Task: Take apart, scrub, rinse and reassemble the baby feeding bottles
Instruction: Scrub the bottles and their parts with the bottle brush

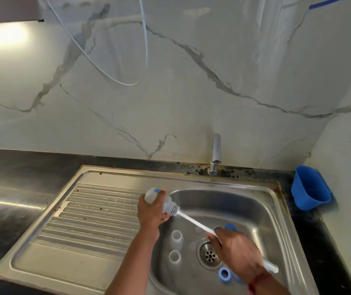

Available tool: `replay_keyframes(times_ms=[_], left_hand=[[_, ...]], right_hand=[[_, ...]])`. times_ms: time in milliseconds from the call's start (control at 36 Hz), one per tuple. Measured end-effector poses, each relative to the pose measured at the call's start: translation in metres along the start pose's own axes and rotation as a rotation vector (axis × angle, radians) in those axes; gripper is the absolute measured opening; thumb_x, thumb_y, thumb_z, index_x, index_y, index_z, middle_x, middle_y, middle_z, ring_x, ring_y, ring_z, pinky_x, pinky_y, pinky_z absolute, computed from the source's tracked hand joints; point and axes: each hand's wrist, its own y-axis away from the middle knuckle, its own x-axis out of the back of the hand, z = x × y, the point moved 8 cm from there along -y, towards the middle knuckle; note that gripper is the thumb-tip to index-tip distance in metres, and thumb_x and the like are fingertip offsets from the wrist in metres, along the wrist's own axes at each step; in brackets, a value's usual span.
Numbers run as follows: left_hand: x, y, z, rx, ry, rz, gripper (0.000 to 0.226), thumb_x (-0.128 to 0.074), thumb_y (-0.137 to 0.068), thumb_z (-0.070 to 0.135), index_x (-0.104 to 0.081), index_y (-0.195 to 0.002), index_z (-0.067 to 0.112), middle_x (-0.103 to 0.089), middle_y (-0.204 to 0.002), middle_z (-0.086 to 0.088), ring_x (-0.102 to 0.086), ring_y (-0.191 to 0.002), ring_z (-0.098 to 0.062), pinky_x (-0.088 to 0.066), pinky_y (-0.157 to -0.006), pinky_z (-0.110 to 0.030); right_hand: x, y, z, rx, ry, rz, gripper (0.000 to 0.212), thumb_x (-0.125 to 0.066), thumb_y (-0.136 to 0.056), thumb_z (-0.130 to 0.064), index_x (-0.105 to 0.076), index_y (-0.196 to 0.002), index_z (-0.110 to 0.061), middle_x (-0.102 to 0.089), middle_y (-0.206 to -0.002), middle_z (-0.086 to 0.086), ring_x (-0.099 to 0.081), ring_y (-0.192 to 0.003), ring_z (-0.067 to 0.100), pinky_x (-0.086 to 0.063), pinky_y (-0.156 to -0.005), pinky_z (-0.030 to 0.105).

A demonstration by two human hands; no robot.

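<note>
My left hand grips a clear baby bottle tilted on its side over the left edge of the sink basin, mouth pointing right. A white bottle brush runs into that mouth, its bristles showing at the neck. My right hand holds the brush handle, whose end sticks out behind my wrist. Two more clear bottles stand upright in the basin. A blue screw ring lies by the drain, and further blue parts show past my right fingers.
The steel sink has a ribbed drainboard on its left and a drain in the basin. A chrome tap rises behind it. A blue plastic tub hangs at the right wall. Dark countertop surrounds the sink.
</note>
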Motion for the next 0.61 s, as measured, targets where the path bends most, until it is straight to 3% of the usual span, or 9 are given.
replay_keyframes(times_ms=[139, 333, 500, 611], left_hand=[[0.011, -0.012, 0.001, 0.01, -0.059, 0.106, 0.061, -0.085, -0.071, 0.049, -0.057, -0.112, 0.013, -0.068, -0.099, -0.019, -0.072, -0.073, -0.036, -0.053, -0.043, -0.029], [0.018, -0.024, 0.011, 0.014, -0.073, 0.165, 0.07, -0.085, -0.071, 0.049, -0.053, -0.121, 0.01, -0.062, -0.109, -0.016, -0.07, -0.069, -0.03, -0.059, -0.05, -0.037], [0.027, -0.021, 0.002, 0.035, -0.039, 0.176, 0.072, -0.085, -0.07, 0.05, -0.052, -0.122, 0.013, -0.058, -0.121, -0.017, -0.068, -0.093, -0.035, -0.059, -0.05, -0.036], [0.024, -0.02, -0.003, 0.054, 0.012, 0.147, 0.068, -0.085, -0.072, 0.048, -0.052, -0.121, 0.014, -0.06, -0.119, -0.017, -0.069, -0.093, -0.037, -0.055, -0.044, -0.03]], right_hand=[[0.02, -0.005, -0.015, 0.129, 0.141, 0.182, 0.037, -0.044, -0.091, -0.039, -0.059, -0.063, -0.021, -0.048, -0.05, -0.002, -0.046, -0.033, 0.017, -0.033, -0.029, 0.024], [0.007, -0.014, -0.011, 0.151, 0.131, 0.187, 0.055, -0.025, -0.106, -0.037, -0.062, -0.07, -0.019, -0.05, -0.054, -0.002, -0.049, -0.039, 0.018, -0.037, -0.034, 0.029], [0.008, -0.007, -0.018, 0.147, 0.085, 0.107, 0.04, -0.044, -0.094, -0.04, -0.062, -0.066, -0.018, -0.05, -0.048, -0.002, -0.047, -0.036, 0.019, -0.031, -0.033, 0.025], [0.003, -0.002, -0.011, 0.082, 0.004, 0.097, 0.042, -0.046, -0.095, -0.046, -0.06, -0.066, -0.018, -0.052, -0.049, -0.001, -0.049, -0.035, 0.022, -0.033, -0.032, 0.027]])
